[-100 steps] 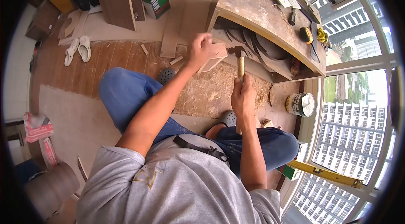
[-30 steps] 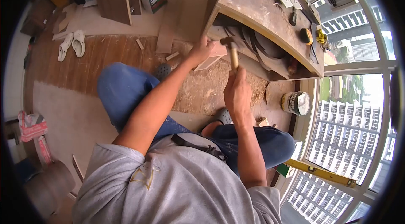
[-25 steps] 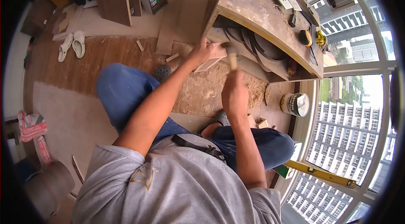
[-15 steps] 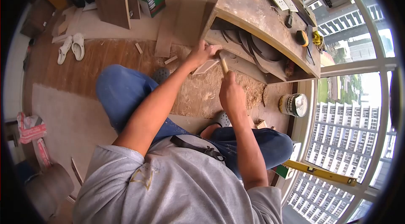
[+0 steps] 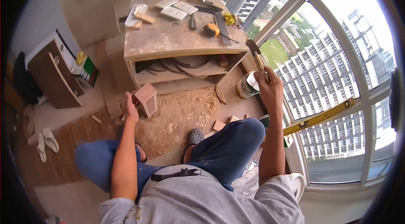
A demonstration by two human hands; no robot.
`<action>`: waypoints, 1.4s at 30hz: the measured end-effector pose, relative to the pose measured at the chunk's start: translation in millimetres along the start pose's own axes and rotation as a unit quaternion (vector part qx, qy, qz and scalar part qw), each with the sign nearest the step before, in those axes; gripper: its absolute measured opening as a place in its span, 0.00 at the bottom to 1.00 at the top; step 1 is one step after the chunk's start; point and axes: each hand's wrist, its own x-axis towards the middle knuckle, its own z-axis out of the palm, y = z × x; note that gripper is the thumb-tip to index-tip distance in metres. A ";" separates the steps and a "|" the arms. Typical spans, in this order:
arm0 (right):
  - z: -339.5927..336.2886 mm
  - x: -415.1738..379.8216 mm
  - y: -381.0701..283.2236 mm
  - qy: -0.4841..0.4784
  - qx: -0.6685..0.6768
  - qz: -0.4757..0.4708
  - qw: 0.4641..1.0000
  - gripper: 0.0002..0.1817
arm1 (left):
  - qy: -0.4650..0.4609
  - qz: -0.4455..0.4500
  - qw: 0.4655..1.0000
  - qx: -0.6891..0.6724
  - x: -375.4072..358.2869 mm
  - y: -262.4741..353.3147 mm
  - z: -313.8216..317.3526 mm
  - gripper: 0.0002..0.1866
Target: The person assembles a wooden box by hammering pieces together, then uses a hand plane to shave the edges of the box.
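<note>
My left hand (image 5: 131, 108) grips the left side of a small box-shaped wooden piece (image 5: 147, 100), in front of the low cabinet's left end. The thumb points up; some of the fingers are hidden behind the wood. Over by the window, my right hand (image 5: 270, 85) is closed around the pale wooden handle of a hammer (image 5: 258, 60), whose dark head points up. That hammer is raised well apart from the wooden piece.
The dusty cabinet (image 5: 168, 40) bears socket plates (image 5: 174, 13), a tape measure (image 5: 211, 30) and a dark square. Shavings (image 5: 198, 105) cover the floor before it. A paint can (image 5: 248, 85) and yellow spirit level (image 5: 320, 117) are at the right; several wood offcuts (image 5: 219, 126) lie near my foot.
My left hand has drawn the wooden piece away from the cabinet's front and to the left. My right hand has lifted the hammer and swung it right, toward the window. The view has turned.
</note>
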 end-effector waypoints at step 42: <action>-38.5 -151.2 -194.5 -0.048 0.393 -0.617 0.680 0.15 | -0.049 0.577 0.392 0.715 -182.9 238.3 147.6 0.32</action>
